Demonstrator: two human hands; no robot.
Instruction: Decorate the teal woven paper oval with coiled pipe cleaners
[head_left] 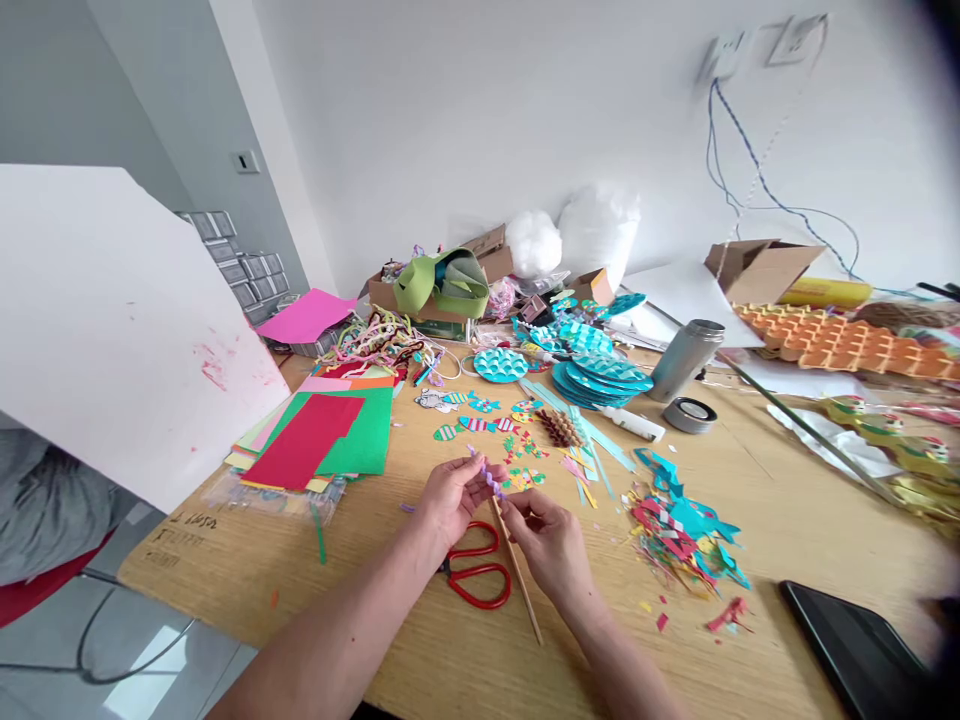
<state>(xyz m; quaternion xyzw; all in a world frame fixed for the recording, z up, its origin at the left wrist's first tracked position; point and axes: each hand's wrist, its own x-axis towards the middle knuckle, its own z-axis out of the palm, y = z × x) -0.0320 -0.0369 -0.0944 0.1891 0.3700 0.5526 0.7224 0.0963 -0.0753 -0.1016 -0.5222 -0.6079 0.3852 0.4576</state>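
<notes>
Between my two hands runs a curled purple paper strip [493,482], twisted into a small spiral. My left hand [455,497] pinches its upper end, and my right hand [545,540] grips the lower end with closed fingers. Under them on the table lies a thin wooden stick [526,590], slanting toward the front. Red-handled scissors [480,585] rest beside the stick, their blades hidden by my left wrist. Just beyond my hands, coloured paper fish [487,425] and small red and green paper pieces [525,477] lie flat. A brown curled paper bundle [559,428] is close by.
Coloured paper sheets [304,440] are stacked on the left by a white board [127,330]. Blue paper plates [600,380], a metal flask [686,360] and its lid [690,415] stand farther back. Paper scraps [686,525] and a phone [855,645] lie to the right.
</notes>
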